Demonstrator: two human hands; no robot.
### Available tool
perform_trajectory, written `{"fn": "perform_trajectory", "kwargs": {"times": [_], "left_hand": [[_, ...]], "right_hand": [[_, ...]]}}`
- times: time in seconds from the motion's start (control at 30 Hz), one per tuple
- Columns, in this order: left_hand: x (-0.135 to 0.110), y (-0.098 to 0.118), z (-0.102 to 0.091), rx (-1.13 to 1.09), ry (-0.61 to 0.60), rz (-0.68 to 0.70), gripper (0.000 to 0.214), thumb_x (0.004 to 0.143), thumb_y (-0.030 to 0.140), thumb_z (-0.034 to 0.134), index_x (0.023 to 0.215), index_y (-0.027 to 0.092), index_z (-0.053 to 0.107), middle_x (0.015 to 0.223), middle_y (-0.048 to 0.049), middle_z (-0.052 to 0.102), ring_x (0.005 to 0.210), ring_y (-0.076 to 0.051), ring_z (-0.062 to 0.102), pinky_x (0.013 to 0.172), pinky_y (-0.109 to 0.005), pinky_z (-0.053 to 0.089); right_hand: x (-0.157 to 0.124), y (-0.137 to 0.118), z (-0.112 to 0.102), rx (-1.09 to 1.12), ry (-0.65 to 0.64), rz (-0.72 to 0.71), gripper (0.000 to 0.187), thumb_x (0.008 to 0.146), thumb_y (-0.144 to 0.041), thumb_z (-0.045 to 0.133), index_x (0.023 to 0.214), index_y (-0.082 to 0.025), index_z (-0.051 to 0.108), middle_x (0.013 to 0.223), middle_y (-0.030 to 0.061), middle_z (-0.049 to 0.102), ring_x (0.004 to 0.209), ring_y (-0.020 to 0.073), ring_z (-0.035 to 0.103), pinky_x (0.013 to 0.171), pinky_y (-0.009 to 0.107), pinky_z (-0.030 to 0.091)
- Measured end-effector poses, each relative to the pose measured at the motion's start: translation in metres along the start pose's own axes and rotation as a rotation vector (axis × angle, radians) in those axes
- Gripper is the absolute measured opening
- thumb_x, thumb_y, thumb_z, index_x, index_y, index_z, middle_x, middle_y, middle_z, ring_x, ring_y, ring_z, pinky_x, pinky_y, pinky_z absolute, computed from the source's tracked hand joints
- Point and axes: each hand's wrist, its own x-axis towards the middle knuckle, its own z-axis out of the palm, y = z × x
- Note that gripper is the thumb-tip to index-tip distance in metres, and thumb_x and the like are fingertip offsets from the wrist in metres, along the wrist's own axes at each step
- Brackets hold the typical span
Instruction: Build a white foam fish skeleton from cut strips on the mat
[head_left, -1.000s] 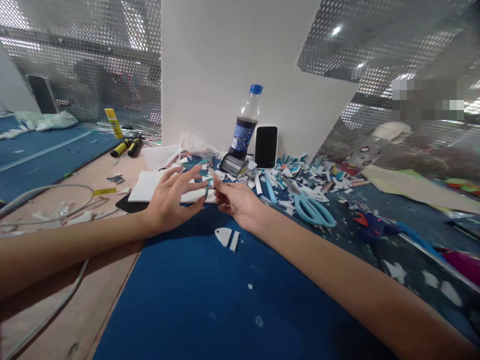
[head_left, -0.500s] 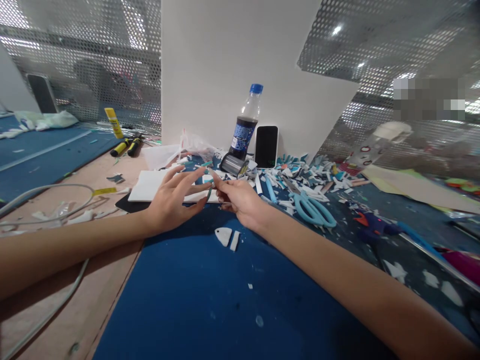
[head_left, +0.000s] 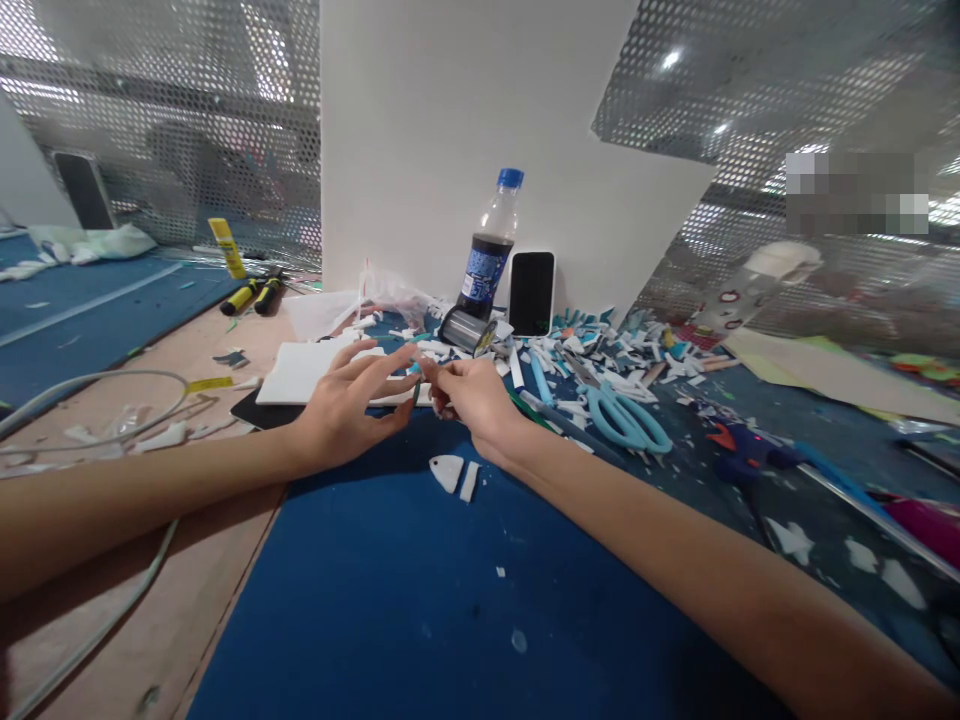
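Piece (head_left: 417,390), dark teal: stood near-upright between left hand (head_left: 343,402) and right hand (head_left: 480,398), just beside both; could not tell either's grip.

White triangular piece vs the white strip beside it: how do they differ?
Shape: the triangular piece is broad with curved sides narrowing to a blunt tip; the strip is slim and roughly straight-edged.
Size: the triangular piece covers more area than the strip.
Marking: the triangular piece has a dark dot near its tip; none shows on the strip.
Shared: both are white and lie on the blue surface, slightly apart.
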Motion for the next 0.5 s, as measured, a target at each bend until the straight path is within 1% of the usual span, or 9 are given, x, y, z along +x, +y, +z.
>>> {"fn": "perform_trajectory", "kwargs": {"times": [0.17, 0.23, 0.3, 0.37, 0.43, 0.5], "left_hand": [[-0.0018, -0.0006, 0.0021, -0.127, 0.019, -0.113, 0.064, 0.074, 0.013, 0.061, 0.135, 0.02, 0.041, 0.081, -0.0013, 0.075, 0.081, -0.019, 0.072, 0.094, -0.043, 0.051], [-0.0017, -0.0001, 0.0026, -0.162, 0.027, -0.157, 0.065, 0.072, 0.012, 0.062, 0.134, 0.021, 0.044, 0.079, -0.001, 0.074, 0.076, -0.019, 0.072, 0.094, -0.044, 0.051], [-0.001, 0.0012, 0.0022, -0.183, 0.024, -0.203, 0.064, 0.071, 0.012, 0.063, 0.132, 0.021, 0.047, 0.079, -0.0011, 0.074, 0.077, -0.019, 0.071, 0.094, -0.044, 0.053], [-0.0002, 0.0032, 0.0009, -0.224, 0.004, -0.274, 0.059, 0.071, 0.014, 0.062, 0.129, 0.02, 0.05, 0.083, -0.0028, 0.073, 0.081, -0.019, 0.071, 0.09, -0.04, 0.056], [0.0003, 0.0054, -0.0007, -0.291, -0.028, -0.356, 0.056, 0.072, 0.015, 0.061, 0.127, 0.018, 0.052, 0.089, -0.0046, 0.071, 0.084, -0.018, 0.071, 0.083, -0.033, 0.06], [0.0003, 0.0071, -0.0021, -0.356, -0.043, -0.421, 0.055, 0.072, 0.016, 0.061, 0.126, 0.017, 0.053, 0.093, -0.0053, 0.07, 0.082, -0.017, 0.071, 0.077, -0.027, 0.062]], "right_hand": [[0.0024, 0.0036, -0.0009, -0.073, -0.034, -0.1, 0.043, 0.076, -0.035, 0.072, 0.045, -0.016, 0.049, 0.039, -0.003, 0.048, 0.035, 0.0063, 0.044, 0.04, 0.022, 0.035], [0.004, 0.0048, -0.0014, -0.094, -0.048, -0.129, 0.042, 0.076, -0.036, 0.072, 0.046, -0.017, 0.049, 0.039, -0.0037, 0.048, 0.034, 0.0068, 0.046, 0.04, 0.021, 0.037], [0.0056, 0.0059, -0.0019, -0.107, -0.058, -0.152, 0.04, 0.075, -0.037, 0.072, 0.049, -0.017, 0.05, 0.04, -0.0044, 0.049, 0.035, 0.0068, 0.047, 0.039, 0.021, 0.039], [0.0071, 0.0069, -0.0025, -0.117, -0.069, -0.169, 0.039, 0.076, -0.039, 0.071, 0.051, -0.017, 0.05, 0.04, -0.0047, 0.05, 0.035, 0.0068, 0.047, 0.039, 0.02, 0.039], [0.0085, 0.0076, -0.0033, -0.127, -0.087, -0.183, 0.041, 0.075, -0.042, 0.071, 0.051, -0.017, 0.05, 0.04, -0.0047, 0.049, 0.035, 0.0068, 0.047, 0.039, 0.02, 0.039], [0.0097, 0.0082, -0.0043, -0.134, -0.108, -0.199, 0.042, 0.073, -0.045, 0.072, 0.05, -0.017, 0.05, 0.04, -0.0044, 0.05, 0.035, 0.0069, 0.047, 0.04, 0.02, 0.039]]}}
